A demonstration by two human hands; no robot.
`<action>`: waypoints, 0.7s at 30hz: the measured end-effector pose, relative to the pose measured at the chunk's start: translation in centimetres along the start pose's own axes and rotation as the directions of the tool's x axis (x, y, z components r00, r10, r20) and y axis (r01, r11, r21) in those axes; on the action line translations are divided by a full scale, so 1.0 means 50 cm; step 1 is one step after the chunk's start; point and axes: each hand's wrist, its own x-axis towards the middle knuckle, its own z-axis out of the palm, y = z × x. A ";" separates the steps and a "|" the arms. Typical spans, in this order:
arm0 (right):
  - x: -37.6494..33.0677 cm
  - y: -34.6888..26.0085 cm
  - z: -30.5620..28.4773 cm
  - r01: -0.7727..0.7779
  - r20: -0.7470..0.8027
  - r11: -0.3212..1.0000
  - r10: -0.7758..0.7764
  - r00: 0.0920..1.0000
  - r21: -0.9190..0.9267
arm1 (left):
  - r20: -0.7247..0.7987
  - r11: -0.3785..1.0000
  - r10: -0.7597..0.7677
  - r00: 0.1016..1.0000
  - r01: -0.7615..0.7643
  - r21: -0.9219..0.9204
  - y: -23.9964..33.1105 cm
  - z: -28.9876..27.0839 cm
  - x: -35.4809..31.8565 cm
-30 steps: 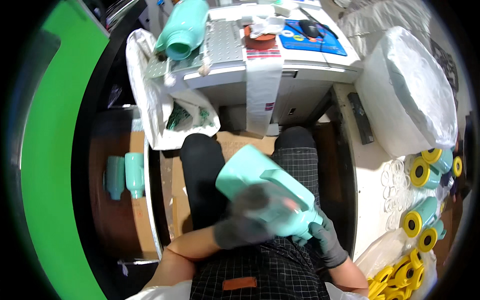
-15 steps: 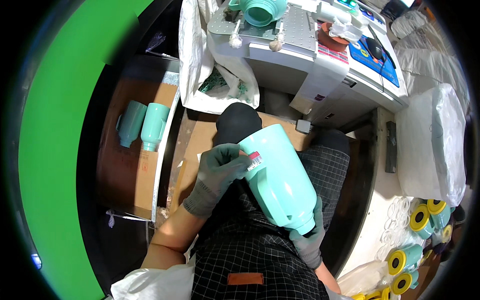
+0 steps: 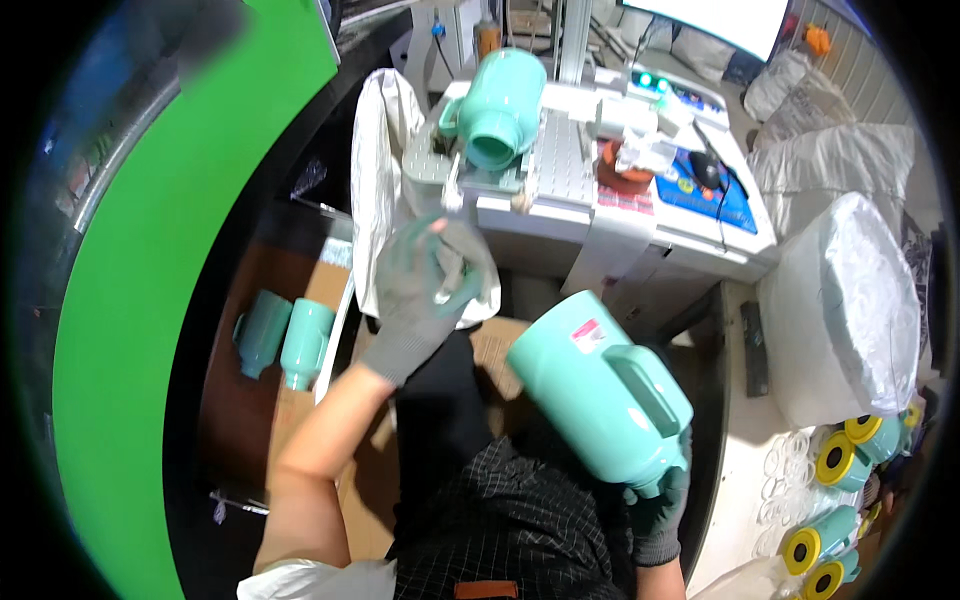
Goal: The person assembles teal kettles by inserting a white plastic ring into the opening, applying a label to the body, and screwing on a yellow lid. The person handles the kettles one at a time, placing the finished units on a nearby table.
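Note:
My right hand [image 3: 655, 505], in a dark glove, grips the lower end of a large teal plastic jug [image 3: 600, 400] that lies tilted over my lap. The jug has a side handle and a small pink and white sticker near its upper end. My left hand [image 3: 420, 300], in a grey glove, is raised away from the jug toward a white bag [image 3: 375, 180]. It pinches a blurred, see-through piece of plastic [image 3: 440, 255]. A second teal jug [image 3: 500, 105] sits mouth-forward on the white machine table [image 3: 620, 210] ahead.
Two more teal jugs [image 3: 285, 335] lie in a brown box at my left, beside a big green panel [image 3: 160, 280]. A bulging white sack [image 3: 850, 300] stands at the right. Below it are several yellow-ended teal parts [image 3: 845, 455]. A blue pad with a mouse [image 3: 705, 185] lies on the machine.
My left hand has left the jug's top and lifted up toward the white bag with the clear piece. The jug has swung lower and to the right in my right hand.

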 end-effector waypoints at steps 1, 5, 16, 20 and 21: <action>0.021 -0.010 -0.007 0.162 -0.013 0.985 -0.163 0.987 -0.054 | 0.014 0.979 0.138 0.990 -0.138 0.150 0.010 0.032 0.070; 0.099 -0.045 0.035 0.509 -0.023 0.859 -0.510 0.860 -0.048 | 0.186 0.694 0.562 0.806 -0.582 0.424 -0.161 0.169 0.257; 0.380 -0.098 0.232 0.807 0.357 0.273 -0.790 0.498 -0.523 | -0.153 0.937 0.319 0.935 -0.335 -0.095 0.129 -0.239 0.021; 0.481 -0.032 0.476 0.794 0.591 -0.084 -0.716 0.372 -0.602 | 0.158 0.811 -0.003 0.987 0.095 -0.577 0.151 -0.199 -0.081; 0.500 -0.014 0.537 0.791 0.620 -0.118 -0.693 0.368 -0.600 | 0.291 0.600 -0.229 0.929 0.370 -0.709 0.145 -0.152 -0.145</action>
